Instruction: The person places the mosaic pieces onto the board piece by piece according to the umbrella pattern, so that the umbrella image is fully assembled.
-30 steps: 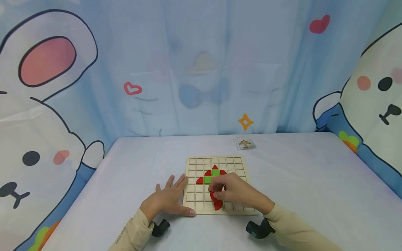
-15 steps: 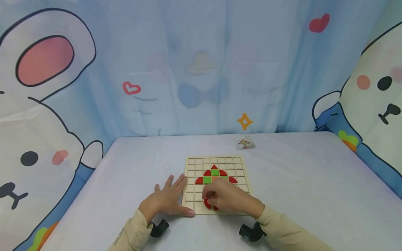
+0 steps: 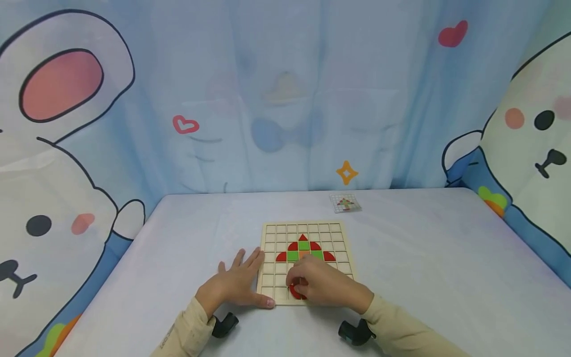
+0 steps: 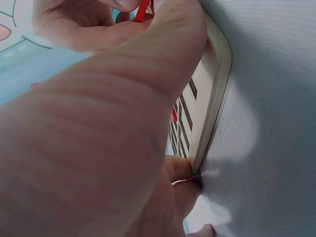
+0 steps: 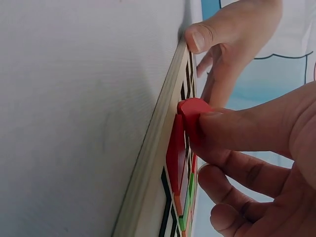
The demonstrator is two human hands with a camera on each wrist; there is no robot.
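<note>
A wooden grid board (image 3: 276, 280) lies on the table. On it, a red triangle (image 3: 303, 237) tops green squares (image 3: 304, 245), an orange square and red rounded tiles (image 3: 329, 256). My left hand (image 3: 234, 285) rests at the board's left edge, fingers spread, thumb at the near corner. Low on the board, my right hand (image 3: 327, 282) pinches a red rounded tile (image 5: 193, 116) between thumb and finger. In the right wrist view this tile stands tilted close over the grid, beside another red tile (image 5: 174, 158) lying in it. My right hand covers the board's lower middle in the head view.
A small picture card (image 3: 345, 203) with a similar coloured pattern lies near the table's far edge. Black wrist cameras (image 3: 357, 332) sit under both wrists, low over the white tablecloth (image 3: 424, 258). A printed blue curtain (image 3: 285, 99) hangs behind the table.
My right hand has shifted left and slightly nearer with the red tile, uncovering green and red tiles on the pattern's right side. My left hand holds its place at the board's edge.
</note>
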